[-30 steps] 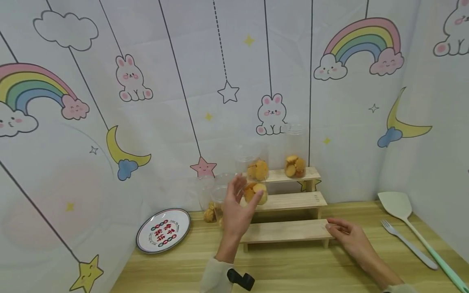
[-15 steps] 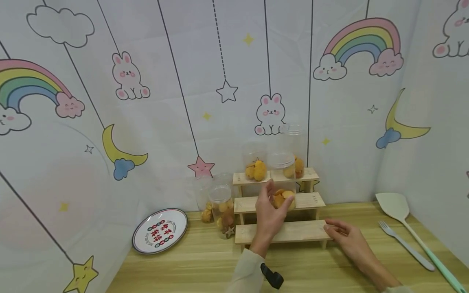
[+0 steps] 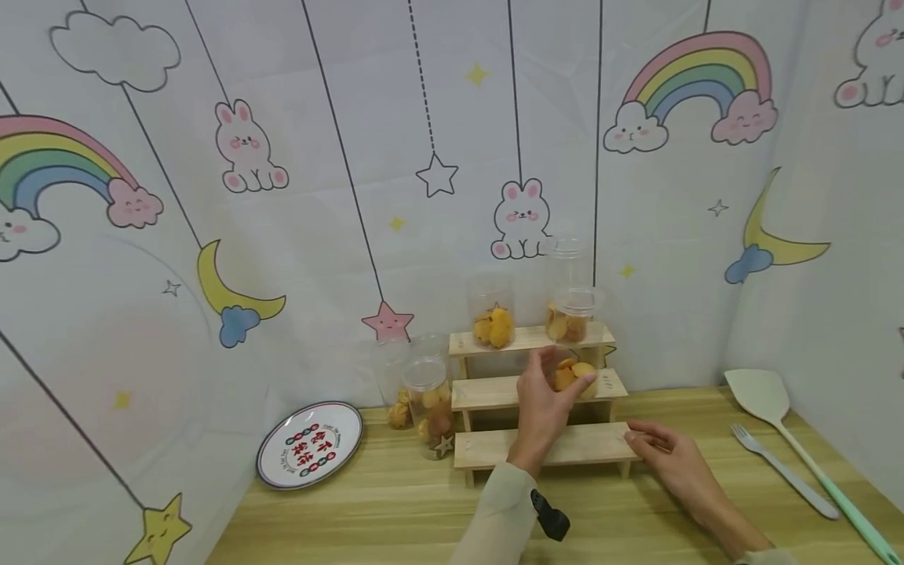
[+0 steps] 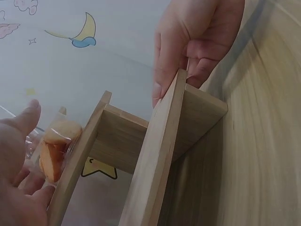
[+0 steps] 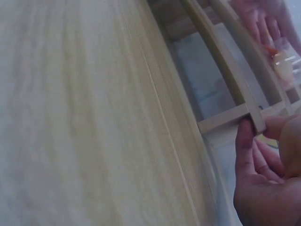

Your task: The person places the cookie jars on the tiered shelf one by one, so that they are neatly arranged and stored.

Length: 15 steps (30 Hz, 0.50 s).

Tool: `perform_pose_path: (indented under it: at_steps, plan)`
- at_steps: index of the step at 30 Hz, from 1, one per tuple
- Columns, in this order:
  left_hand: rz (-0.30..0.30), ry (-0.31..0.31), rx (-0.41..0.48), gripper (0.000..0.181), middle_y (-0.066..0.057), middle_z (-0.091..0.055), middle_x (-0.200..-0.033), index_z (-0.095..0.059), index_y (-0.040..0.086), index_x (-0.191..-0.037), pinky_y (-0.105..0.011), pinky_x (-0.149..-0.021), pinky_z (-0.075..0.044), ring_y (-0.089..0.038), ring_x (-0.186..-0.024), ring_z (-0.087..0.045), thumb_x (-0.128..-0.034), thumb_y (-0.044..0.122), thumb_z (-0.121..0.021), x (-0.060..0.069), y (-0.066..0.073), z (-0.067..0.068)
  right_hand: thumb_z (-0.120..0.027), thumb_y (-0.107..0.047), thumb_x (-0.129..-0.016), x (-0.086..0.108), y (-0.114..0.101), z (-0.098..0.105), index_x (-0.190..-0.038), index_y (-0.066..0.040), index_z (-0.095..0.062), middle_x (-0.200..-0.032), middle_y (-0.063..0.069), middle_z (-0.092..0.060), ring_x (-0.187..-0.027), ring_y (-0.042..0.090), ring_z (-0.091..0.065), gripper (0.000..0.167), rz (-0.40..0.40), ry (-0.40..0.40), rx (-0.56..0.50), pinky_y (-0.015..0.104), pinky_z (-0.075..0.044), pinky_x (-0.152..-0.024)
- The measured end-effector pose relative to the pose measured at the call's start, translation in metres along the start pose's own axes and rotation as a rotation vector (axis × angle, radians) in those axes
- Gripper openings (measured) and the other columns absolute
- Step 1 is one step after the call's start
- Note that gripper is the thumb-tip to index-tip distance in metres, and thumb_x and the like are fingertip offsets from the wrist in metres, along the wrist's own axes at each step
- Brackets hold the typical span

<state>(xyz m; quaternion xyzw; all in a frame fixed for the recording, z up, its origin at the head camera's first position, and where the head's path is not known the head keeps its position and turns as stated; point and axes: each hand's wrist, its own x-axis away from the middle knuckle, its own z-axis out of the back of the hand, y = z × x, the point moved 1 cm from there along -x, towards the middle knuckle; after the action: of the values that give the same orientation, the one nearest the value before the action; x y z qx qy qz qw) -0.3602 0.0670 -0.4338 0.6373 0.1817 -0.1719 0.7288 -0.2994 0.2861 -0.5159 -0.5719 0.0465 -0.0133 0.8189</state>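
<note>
My left hand (image 3: pixel 545 404) holds a clear plastic jar (image 3: pixel 581 333) of round cookies by its lower part, thumb on the near side. The jar stands upright at the right part of the middle step of a three-tier wooden shelf (image 3: pixel 540 446). In the left wrist view, cookies (image 4: pixel 55 148) show through the jar wall beside the step's edge. My right hand (image 3: pixel 674 467) pinches the right end of the lowest step between thumb and fingers; the right wrist view shows these fingers (image 5: pixel 244 146) at the board's corner.
Two cookie jars stand on the top step, one left (image 3: pixel 492 318) and one right (image 3: pixel 565 314). More jars (image 3: pixel 427 408) are on the table left of the shelf. A plate (image 3: pixel 309 446) leans at the left; a fork (image 3: pixel 784 471) and a spatula (image 3: pixel 759 396) lie right.
My left hand has carried the jar rightward, from the shelf's left side to the right part of the middle step. My right hand stays at the lowest step's end.
</note>
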Motion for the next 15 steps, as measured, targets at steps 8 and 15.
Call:
perform_pose_path:
  at_steps: [8,15]
  plan:
    - [-0.054,0.024,-0.127,0.066,-0.015,-0.069,-0.132,-0.066,0.009,-0.145,-0.042,-0.103,-0.063,-0.029,-0.121,-0.068,-0.0895,0.033,-0.092,0.0009,-0.0024,-0.003,-0.068,-0.046,-0.107,0.0005,-0.0006,0.0009,-0.152,-0.002,-0.059,-0.123,0.008,-0.075,-0.105,-0.001,-0.068,0.063,-0.008,-0.008,0.007,0.018,-0.06,-0.088]
    - [-0.041,0.01,-0.118,0.061,-0.01,-0.07,-0.137,-0.066,0.012,-0.142,-0.044,-0.105,-0.063,-0.025,-0.123,-0.07,-0.0902,0.032,-0.092,0.0016,-0.0013,-0.0022,-0.068,-0.047,-0.107,0.0016,-0.001,0.002,-0.153,-0.002,-0.058,-0.125,0.009,-0.075,-0.106,0.0,-0.068,0.065,-0.02,-0.01,0.003,0.018,-0.06,-0.089]
